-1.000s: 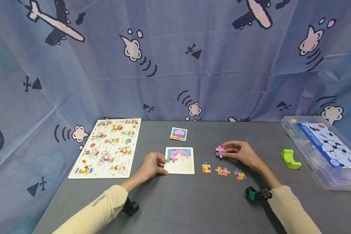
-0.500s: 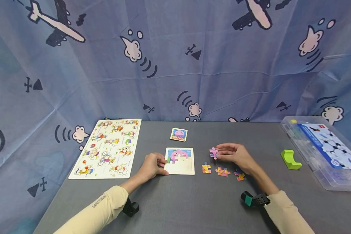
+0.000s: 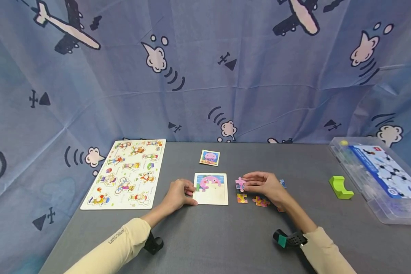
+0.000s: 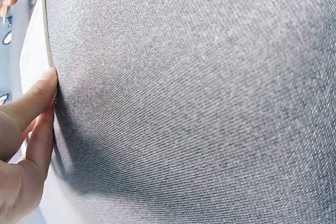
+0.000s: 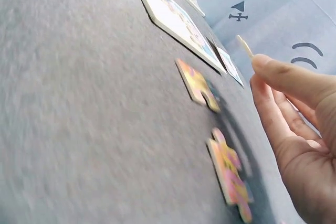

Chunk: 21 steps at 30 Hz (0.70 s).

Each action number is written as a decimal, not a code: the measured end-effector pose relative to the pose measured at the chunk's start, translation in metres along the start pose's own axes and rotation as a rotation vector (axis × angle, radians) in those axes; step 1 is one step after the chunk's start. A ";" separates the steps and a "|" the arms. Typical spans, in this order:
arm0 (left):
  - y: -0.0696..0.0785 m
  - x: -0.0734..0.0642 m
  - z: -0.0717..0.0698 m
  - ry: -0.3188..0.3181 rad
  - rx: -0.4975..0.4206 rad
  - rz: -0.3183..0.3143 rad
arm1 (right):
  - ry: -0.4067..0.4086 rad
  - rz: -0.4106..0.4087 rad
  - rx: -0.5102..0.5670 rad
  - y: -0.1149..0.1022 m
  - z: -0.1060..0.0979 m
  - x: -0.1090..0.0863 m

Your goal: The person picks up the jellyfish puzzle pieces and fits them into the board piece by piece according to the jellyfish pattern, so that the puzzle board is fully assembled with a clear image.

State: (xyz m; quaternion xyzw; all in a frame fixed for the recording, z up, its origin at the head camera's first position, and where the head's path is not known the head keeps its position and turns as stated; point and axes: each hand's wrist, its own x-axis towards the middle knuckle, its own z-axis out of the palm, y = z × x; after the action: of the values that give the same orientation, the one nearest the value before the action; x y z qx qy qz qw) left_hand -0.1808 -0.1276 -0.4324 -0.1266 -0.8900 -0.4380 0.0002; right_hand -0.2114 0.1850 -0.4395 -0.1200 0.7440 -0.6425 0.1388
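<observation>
My left hand (image 3: 178, 192) grips the left edge of a small white-framed puzzle board (image 3: 217, 195), its upper part filled with a pink octopus picture. In the left wrist view the thumb and fingers meet at the rim of the board (image 4: 35, 51). Right of the board, my right hand (image 3: 265, 186) pinches a pink jigsaw piece (image 3: 240, 184) by its side. Seen from the right wrist, that piece (image 5: 244, 46) is held edge-on above the table, at the tips of thumb and finger. A yellow jigsaw piece (image 3: 242, 198) and a pink-yellow one (image 3: 261, 201) lie below it.
Beyond the board lies a small octopus picture card (image 3: 209, 157). A large peg puzzle (image 3: 137, 175) is at left. A blue piece (image 3: 282, 183) and an orange one (image 3: 281, 209) are partly behind the right arm. A green block (image 3: 341, 187) and a clear plastic case (image 3: 383, 207) stand right.
My right hand has carried the pink jigsaw piece leftward, toward the board. A blue piece now shows behind that hand. The left hand and the board stay where they were.
</observation>
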 end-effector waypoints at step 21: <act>0.000 -0.001 0.000 0.004 0.006 0.006 | -0.043 -0.046 0.057 0.004 0.050 0.026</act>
State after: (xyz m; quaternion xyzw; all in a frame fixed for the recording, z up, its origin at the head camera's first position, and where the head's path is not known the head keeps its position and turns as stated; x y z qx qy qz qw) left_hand -0.1801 -0.1277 -0.4319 -0.1284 -0.8909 -0.4356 0.0036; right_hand -0.2174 0.1308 -0.4517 -0.1468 0.7194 -0.6636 0.1434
